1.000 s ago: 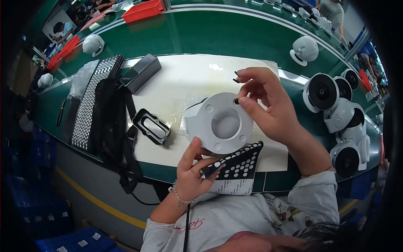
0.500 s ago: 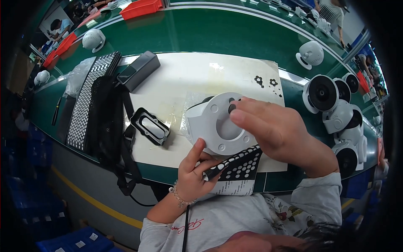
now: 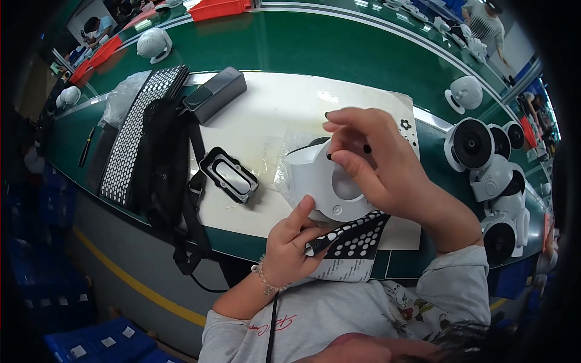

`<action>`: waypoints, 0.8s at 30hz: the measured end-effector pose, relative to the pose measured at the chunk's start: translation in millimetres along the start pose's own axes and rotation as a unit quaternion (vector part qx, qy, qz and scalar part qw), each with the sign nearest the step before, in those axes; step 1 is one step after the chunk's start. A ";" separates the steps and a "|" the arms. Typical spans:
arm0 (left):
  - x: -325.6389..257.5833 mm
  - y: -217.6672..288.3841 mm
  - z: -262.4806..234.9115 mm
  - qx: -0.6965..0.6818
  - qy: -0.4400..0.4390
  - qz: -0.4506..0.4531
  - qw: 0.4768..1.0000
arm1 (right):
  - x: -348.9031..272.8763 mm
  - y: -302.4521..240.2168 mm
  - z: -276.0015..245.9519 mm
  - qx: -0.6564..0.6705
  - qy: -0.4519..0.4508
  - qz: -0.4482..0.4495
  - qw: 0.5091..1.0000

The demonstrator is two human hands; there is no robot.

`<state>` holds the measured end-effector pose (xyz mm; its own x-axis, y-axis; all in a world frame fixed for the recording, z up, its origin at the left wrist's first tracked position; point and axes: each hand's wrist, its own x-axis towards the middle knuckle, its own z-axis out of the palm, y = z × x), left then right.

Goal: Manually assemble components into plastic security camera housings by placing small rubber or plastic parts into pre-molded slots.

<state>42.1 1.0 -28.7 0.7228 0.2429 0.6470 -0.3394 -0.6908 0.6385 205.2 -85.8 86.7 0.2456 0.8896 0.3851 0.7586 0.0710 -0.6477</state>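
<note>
White round plastic housing (image 3: 330, 181): smooth, satin sheen, moulded; clear crinkly film bag (image 3: 290, 158) just left of it, glossy. Black sheet with white dots (image 3: 351, 239) below the housing: thin, flat, matt, looks like paper-backed sticker stock. White paper mat (image 3: 272, 115) under the housing: matt, slightly creased. Black rectangular frame part (image 3: 229, 174) left of the housing: plastic or rubber, semi-gloss rim. Grey box-shaped unit (image 3: 215, 94) up-left: matt plastic. Black strap (image 3: 184, 199) far left: woven cloth. Green bench top (image 3: 315, 42) beyond the mat: smooth, glossy, reflects light.
</note>
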 end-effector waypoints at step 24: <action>-0.8 -4.3 1.1 -0.031 0.028 -0.007 0.999 | -45.9 -7.3 18.5 -0.089 0.011 0.008 0.996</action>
<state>43.7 3.0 -32.5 0.6943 0.2912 0.6581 -0.3667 -0.6437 0.6717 177.2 -118.8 61.6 0.2698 0.8802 0.3905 0.8488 -0.0259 -0.5280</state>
